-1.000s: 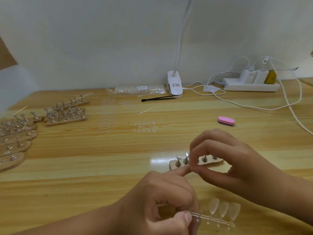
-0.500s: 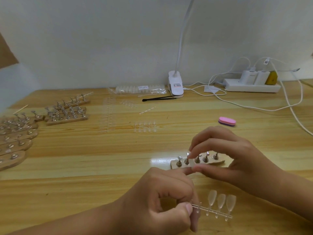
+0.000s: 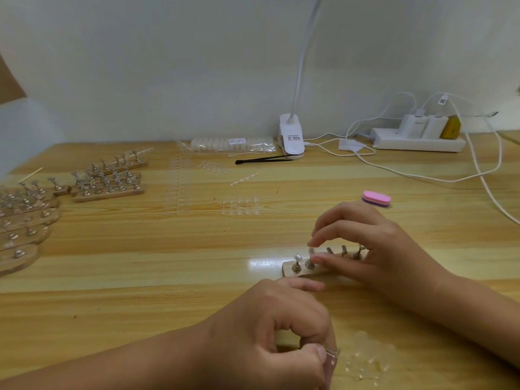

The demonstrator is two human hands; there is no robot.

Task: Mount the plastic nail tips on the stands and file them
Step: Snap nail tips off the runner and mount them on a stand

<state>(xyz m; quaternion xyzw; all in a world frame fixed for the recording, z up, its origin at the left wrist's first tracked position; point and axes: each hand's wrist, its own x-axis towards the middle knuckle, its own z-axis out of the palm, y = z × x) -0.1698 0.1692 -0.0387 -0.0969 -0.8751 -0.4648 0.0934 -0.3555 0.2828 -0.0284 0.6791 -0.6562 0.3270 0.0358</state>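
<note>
A small wooden stand point(image 3: 289, 270) with a row of metal holders lies near the table's front middle. My right hand point(image 3: 374, 249) hovers over it, its thumb and forefinger pinching a clear nail tip point(image 3: 311, 252) onto the second holder from the left. The first holder carries a nail tip point(image 3: 297, 258). My left hand point(image 3: 270, 327) sits closer to me and grips a clear sprue strip of nail tips point(image 3: 365, 358), which looks blurred. A pink nail file block point(image 3: 376, 198) lies behind my right hand.
Several wooden stands point(image 3: 107, 184) with holders fill the table's left side. Clear nail tip strips point(image 3: 239, 206) and a bag of tips point(image 3: 233, 143) lie further back. Black tweezers point(image 3: 261, 160), a clip lamp point(image 3: 291, 136), a power strip point(image 3: 416, 139) and white cables point(image 3: 478, 170) line the back right.
My right hand has moved the pinched nail tip away from my left hand and down onto the stand's second holder. My left hand has lowered a little with the strip.
</note>
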